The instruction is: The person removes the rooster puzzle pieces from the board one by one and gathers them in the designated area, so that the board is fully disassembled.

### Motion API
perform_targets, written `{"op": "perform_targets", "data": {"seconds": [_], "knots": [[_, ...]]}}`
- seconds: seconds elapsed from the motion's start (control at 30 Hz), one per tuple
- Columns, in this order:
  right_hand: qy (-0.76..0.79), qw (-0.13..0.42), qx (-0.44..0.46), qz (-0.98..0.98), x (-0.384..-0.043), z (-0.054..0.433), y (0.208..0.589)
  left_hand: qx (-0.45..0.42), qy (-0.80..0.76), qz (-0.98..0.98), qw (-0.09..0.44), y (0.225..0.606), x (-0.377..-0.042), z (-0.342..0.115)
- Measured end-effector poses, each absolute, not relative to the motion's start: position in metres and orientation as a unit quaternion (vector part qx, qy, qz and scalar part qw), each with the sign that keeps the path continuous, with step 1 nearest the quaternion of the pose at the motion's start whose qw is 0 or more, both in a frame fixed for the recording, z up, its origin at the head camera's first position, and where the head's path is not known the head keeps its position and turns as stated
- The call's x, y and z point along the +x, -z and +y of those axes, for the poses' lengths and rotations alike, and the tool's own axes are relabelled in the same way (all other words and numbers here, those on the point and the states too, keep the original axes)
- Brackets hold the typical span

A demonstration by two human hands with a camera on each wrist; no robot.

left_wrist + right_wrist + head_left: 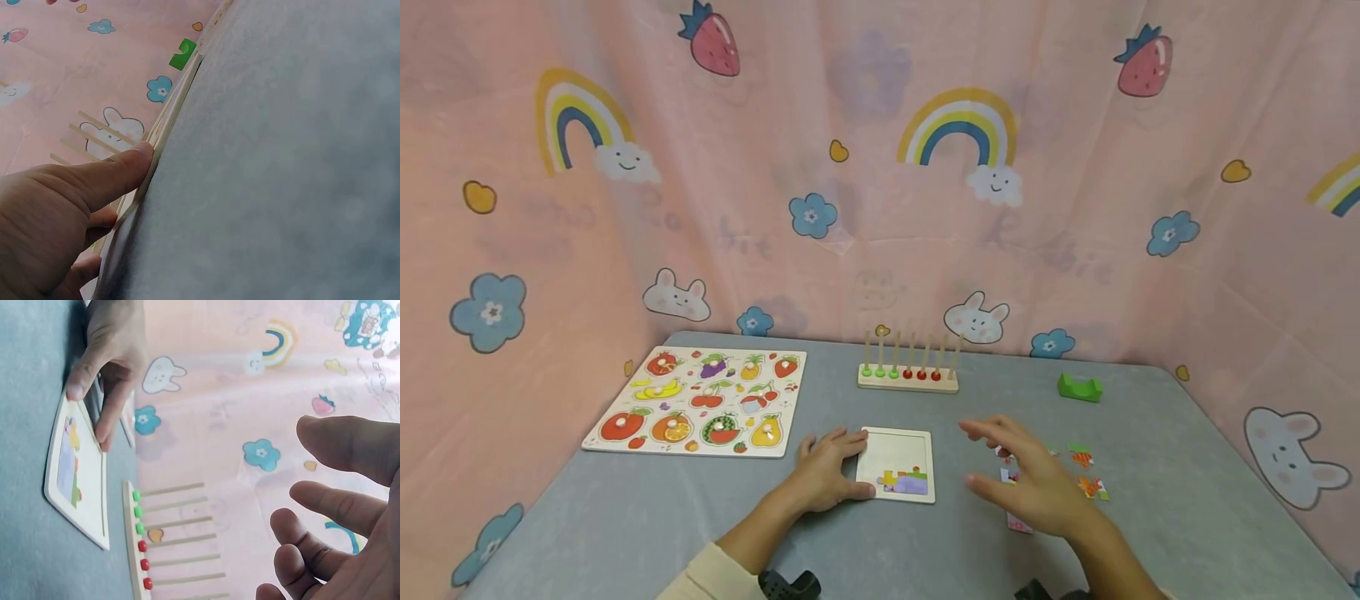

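Surface: grey table point(842, 554), matte, slightly mottled, spanning the lower half of the frame. Behind it, pink curtain point(1075, 167) on all visible sides, printed with rainbows, strawberries, bunnies, blue flowers, yellow hearts. Fruit board point(688, 403) flat at mid-left, bead rack point(910, 380) back centre with three green and three red beads at the base of its pegs, green block point(1081, 389) toward the right, near the back edge.

Tray point(895, 454): lower centre, flat on the table. Squarish, pale, thin raised rim. Filled pieces point(910, 483) sit along the bottom, mostly at right: purple, some yellow and green. Rest of the recess is bare.

My left hand point(823, 473) grips the tray's left edge, thumb at the lower corner, fingers at the upper. My right hand point(1030, 479) is open and holds nothing, fingers spread over loose pieces point(1092, 488) at lower right, partly hidden.
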State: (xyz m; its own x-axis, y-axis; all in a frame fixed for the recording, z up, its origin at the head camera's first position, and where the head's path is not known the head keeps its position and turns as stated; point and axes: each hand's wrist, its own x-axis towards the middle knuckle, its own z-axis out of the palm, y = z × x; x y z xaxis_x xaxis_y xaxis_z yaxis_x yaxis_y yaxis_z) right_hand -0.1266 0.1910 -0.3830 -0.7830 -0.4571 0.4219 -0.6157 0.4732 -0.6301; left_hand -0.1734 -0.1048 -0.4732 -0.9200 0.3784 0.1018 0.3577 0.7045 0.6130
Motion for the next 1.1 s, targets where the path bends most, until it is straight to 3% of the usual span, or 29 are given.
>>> {"op": "perform_targets", "data": {"seconds": [0.57, 1.1], "knots": [[-0.416, 0.097, 0.310, -0.849, -0.140, 0.166, 0.390, 0.207, -0.329, 0.921, 0.008, 0.474, -0.174, -0.105], [-0.461, 0.036, 0.251, -0.851, -0.155, 0.137, 0.411, 0.200, -0.324, 0.924, 0.012, 0.474, -0.174, -0.106]]}}
